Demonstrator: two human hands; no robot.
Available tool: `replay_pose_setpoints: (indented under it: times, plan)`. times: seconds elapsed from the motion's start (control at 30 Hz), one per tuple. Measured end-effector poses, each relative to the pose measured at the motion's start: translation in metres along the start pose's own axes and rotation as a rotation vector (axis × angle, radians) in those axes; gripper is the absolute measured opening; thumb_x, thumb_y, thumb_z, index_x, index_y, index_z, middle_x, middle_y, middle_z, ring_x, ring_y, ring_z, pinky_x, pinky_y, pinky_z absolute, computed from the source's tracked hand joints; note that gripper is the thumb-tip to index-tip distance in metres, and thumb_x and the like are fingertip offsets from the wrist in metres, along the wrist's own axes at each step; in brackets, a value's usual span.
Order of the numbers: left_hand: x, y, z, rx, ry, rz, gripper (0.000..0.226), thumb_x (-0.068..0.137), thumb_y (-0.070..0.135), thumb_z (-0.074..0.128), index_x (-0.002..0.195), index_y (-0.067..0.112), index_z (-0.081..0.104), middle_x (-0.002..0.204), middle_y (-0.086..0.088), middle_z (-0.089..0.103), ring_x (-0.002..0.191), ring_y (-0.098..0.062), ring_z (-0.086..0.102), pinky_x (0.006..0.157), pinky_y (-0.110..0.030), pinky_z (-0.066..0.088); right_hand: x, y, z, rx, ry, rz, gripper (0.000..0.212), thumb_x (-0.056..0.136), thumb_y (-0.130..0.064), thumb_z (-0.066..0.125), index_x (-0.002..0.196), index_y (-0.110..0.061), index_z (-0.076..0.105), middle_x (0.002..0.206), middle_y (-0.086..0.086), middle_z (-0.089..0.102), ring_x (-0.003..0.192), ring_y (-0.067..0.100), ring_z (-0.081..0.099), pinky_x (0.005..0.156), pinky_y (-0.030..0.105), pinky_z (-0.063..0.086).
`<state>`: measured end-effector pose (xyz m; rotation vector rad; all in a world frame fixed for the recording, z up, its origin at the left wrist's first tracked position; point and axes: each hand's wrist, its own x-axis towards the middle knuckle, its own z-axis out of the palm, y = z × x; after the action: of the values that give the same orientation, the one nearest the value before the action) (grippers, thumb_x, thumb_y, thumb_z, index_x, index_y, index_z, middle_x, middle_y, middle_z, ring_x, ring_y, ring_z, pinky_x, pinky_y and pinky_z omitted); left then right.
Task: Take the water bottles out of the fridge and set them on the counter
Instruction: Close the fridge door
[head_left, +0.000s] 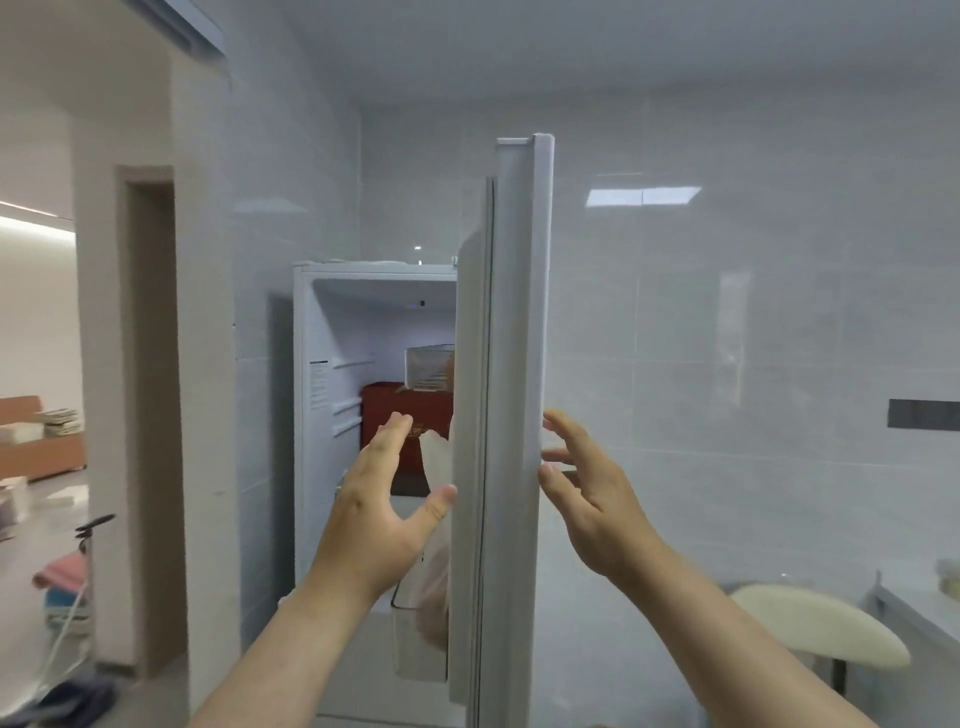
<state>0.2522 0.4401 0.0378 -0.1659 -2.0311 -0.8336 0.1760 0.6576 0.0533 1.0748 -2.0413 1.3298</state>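
Note:
A white fridge (306, 415) stands against the tiled wall with its door (514, 389) swung out edge-on toward me. My left hand (382, 499) is raised in front of the fridge opening, fingers spread, its thumb close to the door's inner edge. My right hand (592, 493) hovers at the door's outer edge, fingers apart and almost touching it. Inside I see a dark red box (405, 410) and a pale carton (428, 369) above it. No water bottle shows clearly; a pale plastic bag (434, 582) sits in the door shelf.
A counter corner (919, 608) shows at the lower right, with a cream stool seat (810, 623) in front of it. A doorway (150, 415) and a living area lie to the left, with clutter and a pink cloth (60, 569) on the floor.

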Motion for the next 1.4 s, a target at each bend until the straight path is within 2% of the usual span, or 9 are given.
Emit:
replay_pose_setpoints:
  times: [0.1,0.17,0.27,0.43,0.67,0.77,1.03,1.23,1.4]
  plan:
    - [0.003,-0.011,-0.005,0.057,-0.034,0.089,0.074,0.083,0.064,0.054,0.140,0.060,0.008,0.159,0.022,0.015,0.146,0.001,0.015,0.115,-0.028,0.021,0.023,-0.003,0.029,-0.088,-0.076,-0.113,0.058,0.098,-0.039,0.040,0.149,-0.052,0.017,0.150,-0.040,0.020,0.140,-0.001,0.034,0.111,0.029,0.038]
    - [0.004,-0.027,-0.011,0.101,-0.078,0.113,0.071,0.083,0.065,0.047,0.139,0.064,0.004,0.155,0.033,0.004,0.143,0.014,0.005,0.114,-0.022,0.016,0.039,-0.003,0.050,-0.150,-0.106,-0.165,0.060,0.099,-0.031,0.038,0.153,-0.042,0.014,0.157,-0.030,0.015,0.146,-0.002,0.021,0.118,0.031,0.029]
    - [0.005,-0.059,-0.026,0.166,-0.155,0.098,0.069,0.083,0.067,0.040,0.137,0.065,-0.003,0.152,0.038,-0.009,0.136,0.023,-0.008,0.113,-0.019,0.010,0.060,0.002,0.081,-0.290,-0.157,-0.215,0.062,0.102,-0.023,0.039,0.153,-0.042,0.008,0.162,-0.020,0.003,0.147,-0.007,0.001,0.118,0.020,0.011]
    - [0.016,-0.123,-0.058,0.207,-0.181,0.067,0.080,0.082,0.067,0.041,0.135,0.069,-0.018,0.152,0.039,-0.013,0.136,0.023,-0.009,0.110,-0.016,0.012,0.101,0.012,0.131,-0.447,-0.189,-0.296,0.064,0.102,-0.022,0.041,0.153,-0.039,0.006,0.163,-0.015,0.000,0.149,0.000,0.001,0.119,0.020,0.006]
    - [0.044,-0.224,-0.092,0.213,-0.261,0.024,0.095,0.085,0.058,0.056,0.131,0.066,-0.026,0.143,0.049,-0.020,0.122,0.033,-0.017,0.110,-0.019,0.013,0.175,0.039,0.192,-0.652,-0.152,-0.245,0.071,0.098,-0.043,0.041,0.154,-0.040,-0.002,0.165,-0.007,-0.007,0.152,0.014,-0.004,0.121,0.030,0.004]
    - [0.054,-0.257,-0.098,0.161,-0.279,-0.020,0.095,0.085,0.057,0.058,0.130,0.059,-0.026,0.140,0.047,-0.023,0.128,0.027,-0.017,0.111,-0.018,0.012,0.196,0.051,0.220,-0.754,-0.158,-0.271,0.077,0.093,-0.053,0.039,0.153,-0.040,-0.007,0.164,-0.004,-0.010,0.152,0.018,-0.006,0.121,0.030,-0.001]
    - [0.092,-0.332,-0.097,0.109,-0.233,-0.155,0.111,0.084,0.056,0.062,0.148,0.033,-0.027,0.161,0.019,-0.005,0.148,-0.009,0.014,0.114,-0.028,0.023,0.244,0.084,0.273,-0.982,-0.119,-0.293,0.096,0.079,-0.067,0.049,0.156,-0.031,0.005,0.165,0.006,0.005,0.151,0.034,0.006,0.120,0.055,0.010]
    - [0.127,-0.376,-0.080,0.252,-0.103,-0.091,0.107,0.088,0.051,0.059,0.144,0.036,-0.031,0.160,0.012,-0.022,0.146,-0.003,-0.006,0.117,-0.032,0.024,0.278,0.125,0.283,-1.000,-0.052,-0.331,0.094,0.075,-0.065,0.055,0.153,-0.024,0.023,0.161,0.016,0.022,0.148,0.038,0.019,0.117,0.060,0.018]
    - [0.161,-0.396,-0.064,0.468,-0.030,0.004,0.089,0.087,0.047,0.061,0.155,0.027,0.008,0.159,0.003,-0.024,0.150,-0.030,0.012,0.108,-0.036,0.034,0.301,0.156,0.285,-0.994,-0.028,-0.434,0.090,0.075,-0.062,0.059,0.150,-0.017,0.038,0.158,0.017,0.029,0.146,0.038,0.027,0.115,0.062,0.020]
